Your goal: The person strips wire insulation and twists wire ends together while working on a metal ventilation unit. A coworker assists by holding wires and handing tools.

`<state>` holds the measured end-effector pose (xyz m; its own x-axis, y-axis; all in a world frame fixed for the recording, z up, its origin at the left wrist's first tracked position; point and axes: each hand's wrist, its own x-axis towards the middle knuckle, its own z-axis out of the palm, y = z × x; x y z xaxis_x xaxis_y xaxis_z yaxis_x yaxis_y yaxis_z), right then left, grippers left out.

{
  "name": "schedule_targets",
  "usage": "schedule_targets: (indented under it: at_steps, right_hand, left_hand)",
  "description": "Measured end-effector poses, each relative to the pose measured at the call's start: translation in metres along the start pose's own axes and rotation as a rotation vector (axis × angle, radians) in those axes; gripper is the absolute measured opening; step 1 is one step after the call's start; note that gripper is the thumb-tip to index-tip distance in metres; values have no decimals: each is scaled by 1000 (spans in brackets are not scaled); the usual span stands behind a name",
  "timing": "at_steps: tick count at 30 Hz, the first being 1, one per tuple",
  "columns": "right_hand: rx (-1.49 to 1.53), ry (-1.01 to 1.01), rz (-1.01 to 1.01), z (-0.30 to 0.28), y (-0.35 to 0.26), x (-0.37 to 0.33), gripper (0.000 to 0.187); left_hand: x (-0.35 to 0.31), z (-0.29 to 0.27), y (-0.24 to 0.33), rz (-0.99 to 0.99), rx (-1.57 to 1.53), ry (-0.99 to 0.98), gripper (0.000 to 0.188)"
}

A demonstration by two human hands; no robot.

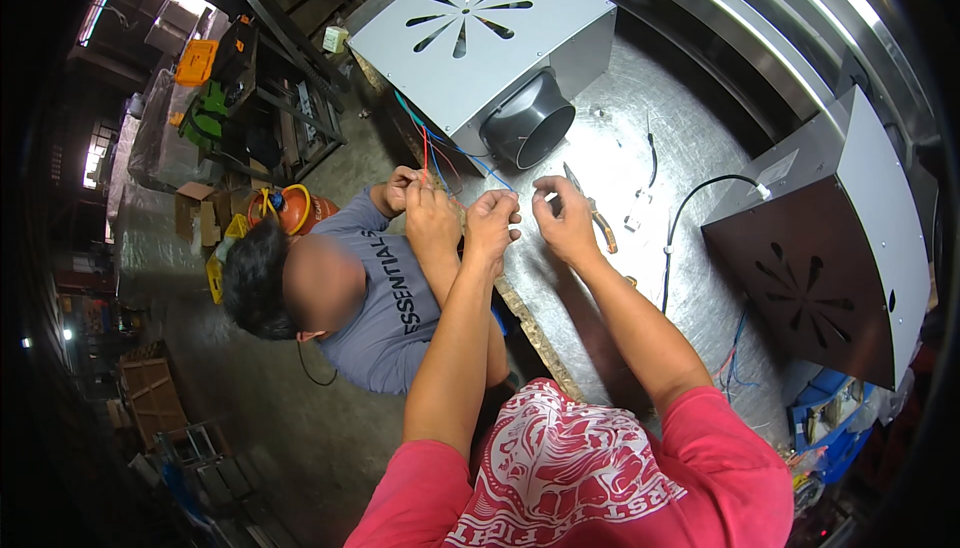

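My left hand [490, 222] is closed in a pinch on the end of a blue wire [498, 179]. The wire comes from the grey metal box [560, 43], which has a slotted flower pattern and a round black duct collar [530, 123]. Just right of that pinch, my right hand [568, 220] is curled with a small gap between thumb and forefinger; nothing shows in it. Pliers [598, 216] with worn orange handles lie on the metal tabletop beside it. At my left, a co-worker's hands [432, 216] hold a red wire [425, 153] from the same box.
A second metal box [800, 268] stands tilted at the right, with a black cable [690, 194] running from it. A short cable with a white connector [640, 208] lies on the metal table [700, 138]. The co-worker in a grey shirt [385, 278] is close on my left. A blue bin [830, 413] sits lower right.
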<state>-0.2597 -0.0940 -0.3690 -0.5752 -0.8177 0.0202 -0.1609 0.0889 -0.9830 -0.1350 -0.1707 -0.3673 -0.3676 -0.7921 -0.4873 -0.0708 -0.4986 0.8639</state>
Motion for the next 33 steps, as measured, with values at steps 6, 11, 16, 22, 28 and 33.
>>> schedule_targets:
  at_steps: [6, 11, 16, 22, 28, 33]
  right_hand:
    - [-85, -98, -290, -18, -8, 17, 23]
    - [-130, -185, -188, -24, -7, 22, 22]
    - [-139, -130, -286, -21, -2, 13, 22]
    - [-216, -174, -257, -16, 4, 20, 21]
    - [-149, -152, -123, -8, 13, 21, 26]
    - [-43, -198, -14, -4, 11, 17, 25]
  left_hand:
    - [-2, 0, 2, 12, 47, 6, 13]
    - [-3, 0, 4, 1, 86, 12, 12]
    - [0, 1, 5, 2, 48, 5, 14]
    - [1, 6, 4, 37, 72, 27, 15]
    - [1, 5, 6, 13, 53, 27, 14]
    - [-1, 4, 6, -48, -30, -1, 11]
